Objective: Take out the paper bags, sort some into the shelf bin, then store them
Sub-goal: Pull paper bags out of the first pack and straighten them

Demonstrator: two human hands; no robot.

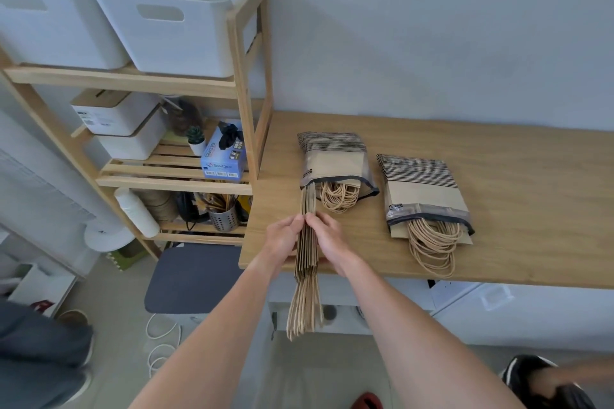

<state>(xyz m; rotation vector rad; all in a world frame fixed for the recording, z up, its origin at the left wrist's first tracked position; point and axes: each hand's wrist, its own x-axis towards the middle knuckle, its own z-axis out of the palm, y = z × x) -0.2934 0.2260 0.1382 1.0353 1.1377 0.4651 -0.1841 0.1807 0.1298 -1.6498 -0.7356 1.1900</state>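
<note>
Paper bags (307,242) in both hands' grip; label unreadable.

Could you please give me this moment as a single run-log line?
step: taking bags out | left hand + right hand: gripping paper bag stack on edge | two packs on table | white bins on shelf

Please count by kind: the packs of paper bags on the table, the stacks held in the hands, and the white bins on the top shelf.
Packs of paper bags on the table: 2
Stack of paper bags held by both hands: 1
White bins on the top shelf: 2
Total: 5
</note>
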